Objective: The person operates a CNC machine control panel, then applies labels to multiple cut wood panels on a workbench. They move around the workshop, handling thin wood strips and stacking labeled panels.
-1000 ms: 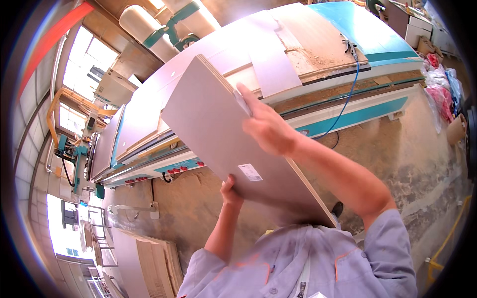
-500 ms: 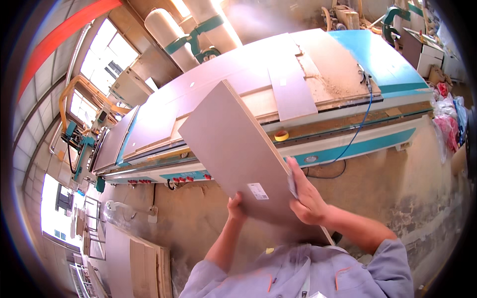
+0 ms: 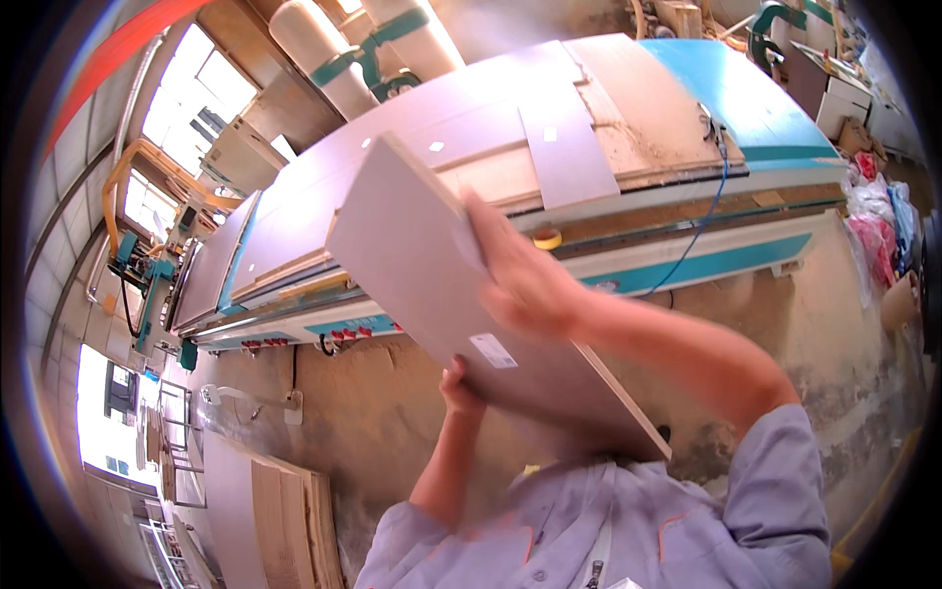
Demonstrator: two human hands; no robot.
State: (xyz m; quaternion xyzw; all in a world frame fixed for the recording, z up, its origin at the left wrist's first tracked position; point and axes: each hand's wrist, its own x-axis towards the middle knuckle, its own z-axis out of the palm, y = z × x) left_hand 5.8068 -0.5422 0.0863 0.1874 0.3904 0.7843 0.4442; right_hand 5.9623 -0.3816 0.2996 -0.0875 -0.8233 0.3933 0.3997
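A mauve-grey board (image 3: pixel 412 265) with a pale raw edge stands tilted in front of me, its lower end close to my shirt. My left hand (image 3: pixel 460 389) is closed on its left edge, thumb on the face near a white printed label (image 3: pixel 493 350). Across the right edge, above the label, lies my right hand (image 3: pixel 525 280), smeared by motion. Its fingers point up along the edge and look bent over it. A thin, pale flat piece seems to be under the palm, but the blur hides what it is.
Beyond the board stands a long machine bed (image 3: pixel 775 108) carrying mauve panels (image 3: pixel 569 147) and sawdust. A yellow tape roll (image 3: pixel 547 239) sits on its front ledge, near a blue hose (image 3: pixel 714 211). Boards are stacked (image 3: pixel 285 510) at lower left; plastic bags (image 3: pixel 873 240) lie at right.
My right hand has slid up the board's right edge, away from my body. The board has shifted slightly left and its raw edge has turned. My left hand keeps its hold.
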